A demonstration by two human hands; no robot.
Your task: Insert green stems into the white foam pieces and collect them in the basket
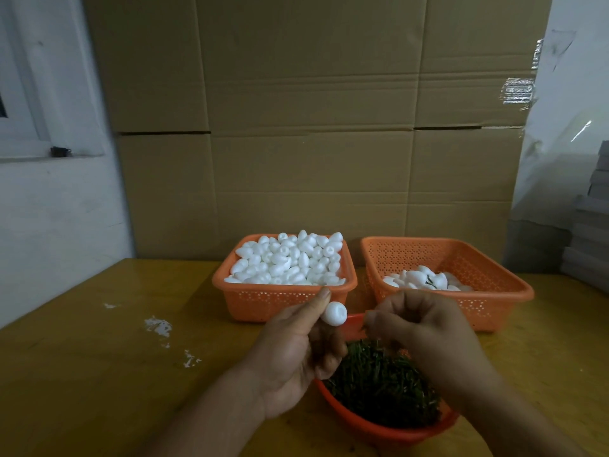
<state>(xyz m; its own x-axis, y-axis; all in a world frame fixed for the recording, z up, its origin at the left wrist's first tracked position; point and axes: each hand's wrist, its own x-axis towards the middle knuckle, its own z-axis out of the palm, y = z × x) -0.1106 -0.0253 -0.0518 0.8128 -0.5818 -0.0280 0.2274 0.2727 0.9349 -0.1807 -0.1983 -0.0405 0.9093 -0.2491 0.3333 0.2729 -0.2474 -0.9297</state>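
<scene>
My left hand (296, 351) pinches a white foam piece (334, 313) between thumb and fingers, above the near bowl. My right hand (418, 328) hovers just right of it with fingers curled; whether they hold a green stem is hidden. Under both hands an orange bowl (372, 427) holds a heap of green stems (379, 384). Behind, the left orange basket (280, 298) is heaped with plain white foam pieces (290, 258). The right orange basket (461, 258) holds a few foam pieces with stems (428, 280).
Everything sits on a yellow wooden table (99, 374) with white smears (158, 326) at the left. A wall of cardboard boxes (313, 127) rises behind the baskets. A white wall stands at the left, and stacked grey items (590, 225) at the right edge.
</scene>
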